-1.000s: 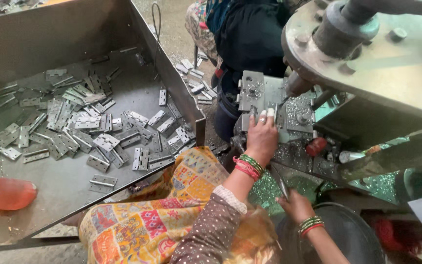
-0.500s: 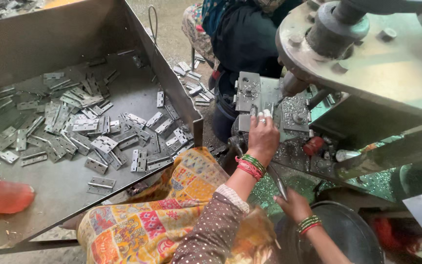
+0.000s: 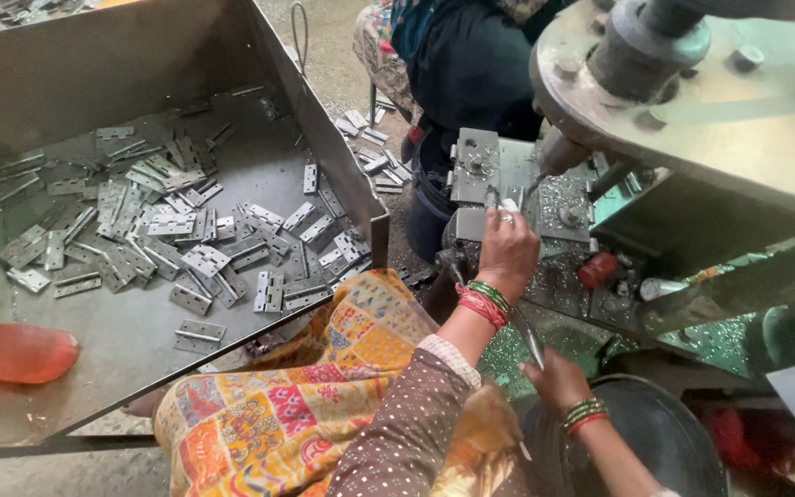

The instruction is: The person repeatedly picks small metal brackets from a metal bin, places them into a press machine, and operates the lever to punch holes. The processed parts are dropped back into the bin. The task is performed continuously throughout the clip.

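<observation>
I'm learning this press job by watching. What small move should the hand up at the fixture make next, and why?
Probably draw the left hand back from the grey metal press fixture. Its fingertips rest on a small metal piece directly beneath the tool, and the right hand already grips the thin metal lever.

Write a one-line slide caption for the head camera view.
Left hand places a hinge plate on the press die; right hand grips a lever beside a tray of metal hinges.

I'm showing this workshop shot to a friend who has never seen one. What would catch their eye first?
Probably the big metal tray on the left, strewn with small grey hinge plates. Next, the left hand, with red and green bangles, pressed at the fixture of a heavy press in the middle. Lower down, the right hand grips a thin metal rod.
</observation>
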